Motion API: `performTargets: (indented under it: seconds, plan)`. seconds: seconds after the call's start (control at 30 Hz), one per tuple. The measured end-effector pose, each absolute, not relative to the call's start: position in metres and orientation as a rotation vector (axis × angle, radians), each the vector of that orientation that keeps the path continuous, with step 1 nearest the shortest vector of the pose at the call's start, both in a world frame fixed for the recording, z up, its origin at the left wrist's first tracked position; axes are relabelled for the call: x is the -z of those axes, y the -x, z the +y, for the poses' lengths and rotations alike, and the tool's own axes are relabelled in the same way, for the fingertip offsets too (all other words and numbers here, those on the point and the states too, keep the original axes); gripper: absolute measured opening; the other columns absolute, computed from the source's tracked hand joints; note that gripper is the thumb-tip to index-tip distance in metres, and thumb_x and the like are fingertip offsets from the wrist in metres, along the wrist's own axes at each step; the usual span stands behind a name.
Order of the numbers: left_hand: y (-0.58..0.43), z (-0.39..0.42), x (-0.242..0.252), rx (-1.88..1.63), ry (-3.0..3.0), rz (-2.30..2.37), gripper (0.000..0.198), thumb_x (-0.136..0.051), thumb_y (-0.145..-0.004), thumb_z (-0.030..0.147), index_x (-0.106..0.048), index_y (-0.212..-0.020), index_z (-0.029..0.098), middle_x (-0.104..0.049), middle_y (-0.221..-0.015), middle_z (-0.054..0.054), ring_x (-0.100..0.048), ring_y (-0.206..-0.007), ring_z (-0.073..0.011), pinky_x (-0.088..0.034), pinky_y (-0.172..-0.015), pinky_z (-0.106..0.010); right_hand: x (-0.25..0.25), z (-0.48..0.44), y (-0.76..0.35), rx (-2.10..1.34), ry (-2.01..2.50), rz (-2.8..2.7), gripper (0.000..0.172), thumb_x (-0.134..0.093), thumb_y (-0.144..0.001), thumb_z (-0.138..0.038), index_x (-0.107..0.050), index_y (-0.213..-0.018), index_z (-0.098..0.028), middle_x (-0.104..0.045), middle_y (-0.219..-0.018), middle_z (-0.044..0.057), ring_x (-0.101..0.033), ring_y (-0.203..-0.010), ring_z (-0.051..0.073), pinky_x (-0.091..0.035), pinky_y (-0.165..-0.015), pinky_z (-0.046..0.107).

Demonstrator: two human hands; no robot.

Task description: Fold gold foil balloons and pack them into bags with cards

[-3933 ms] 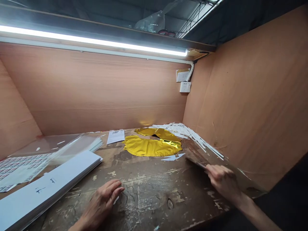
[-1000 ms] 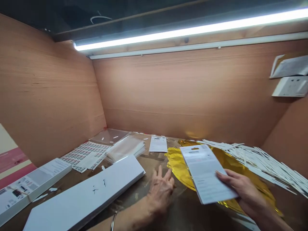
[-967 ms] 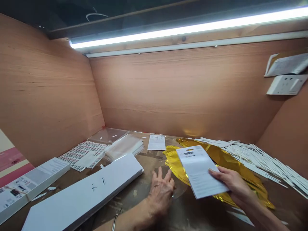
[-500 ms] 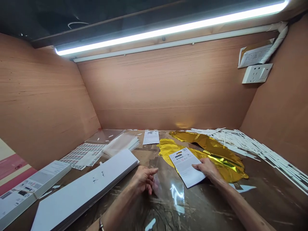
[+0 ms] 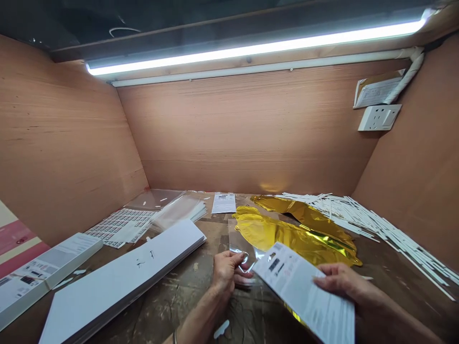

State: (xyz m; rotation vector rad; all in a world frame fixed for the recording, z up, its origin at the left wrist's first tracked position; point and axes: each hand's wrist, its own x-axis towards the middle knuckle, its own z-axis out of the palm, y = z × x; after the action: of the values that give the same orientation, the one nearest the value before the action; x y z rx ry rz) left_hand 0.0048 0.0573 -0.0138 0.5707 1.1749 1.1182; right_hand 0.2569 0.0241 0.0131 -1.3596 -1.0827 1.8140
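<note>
One card [image 5: 299, 291] in right hand [image 5: 347, 286]

Left hand [image 5: 225, 270] at 6 o'clock in view, pinching: thumb toward 2, fingers curled below it, tips toward 3. Left forearm [image 5: 201, 313] enters near 7, aimed about 1. Right hand [image 5: 346, 289] at 4, gripping: thumb pressed on top, pointing 9, other fingers mostly hidden underneath. Right forearm [image 5: 401, 317] angles toward 10. Hands well apart, left a bit higher in view.
</note>
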Motion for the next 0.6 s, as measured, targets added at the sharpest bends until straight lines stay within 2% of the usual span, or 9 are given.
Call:
performTargets:
  seconds: [0.13,0.27,0.43,0.6]
  plan:
    - [-0.007,0.054,0.015,-1.145,-0.571,1.213,0.027,-0.068,-0.063,0.031,-0.047,-0.061,0.014,-0.056,-0.045,-0.001,-0.057,-0.037,-0.0167,-0.043,-0.031,-0.022,0.003,-0.007,-0.227,-1.98,1.339,-0.967,0.018,-0.068,-0.047,-0.022,-0.061,-0.061,-0.012,-0.067,-0.058,0.008,-0.062,-0.052,0.018,-0.045,-0.046,0.022]
    - [-0.001,0.05,0.011,-1.154,-0.584,1.231,0.029,-0.068,-0.064,0.033,-0.047,-0.062,0.014,-0.057,-0.048,-0.002,-0.06,-0.041,-0.018,-0.044,-0.032,-0.022,0.008,-0.007,-0.206,-2.005,1.395,-0.963,0.013,-0.064,-0.048,-0.014,-0.06,-0.061,-0.013,-0.067,-0.056,0.005,-0.061,-0.051,0.016,-0.044,-0.045,0.02]
    - [0.009,0.042,0.006,-1.172,-0.572,1.233,0.027,-0.066,-0.067,0.031,-0.046,-0.061,0.014,-0.057,-0.049,-0.002,-0.06,-0.042,-0.0166,-0.043,-0.033,-0.02,0.008,0.007,-0.205,-2.011,1.337,-1.041,0.011,-0.063,-0.048,-0.015,-0.062,-0.058,-0.011,-0.067,-0.058,0.007,-0.062,-0.052,0.018,-0.044,-0.044,0.021]
    - [0.013,0.031,0.004,-1.2,-0.511,1.251,0.025,-0.063,-0.07,0.032,-0.048,-0.062,0.014,-0.06,-0.049,-0.004,-0.057,-0.038,-0.0133,-0.037,-0.03,-0.017,0.008,0.012,-0.206,-1.831,1.379,-1.099,0.013,-0.066,-0.052,-0.022,-0.061,-0.058,-0.012,-0.064,-0.051,0.003,-0.058,-0.045,0.015,-0.039,-0.04,0.02]
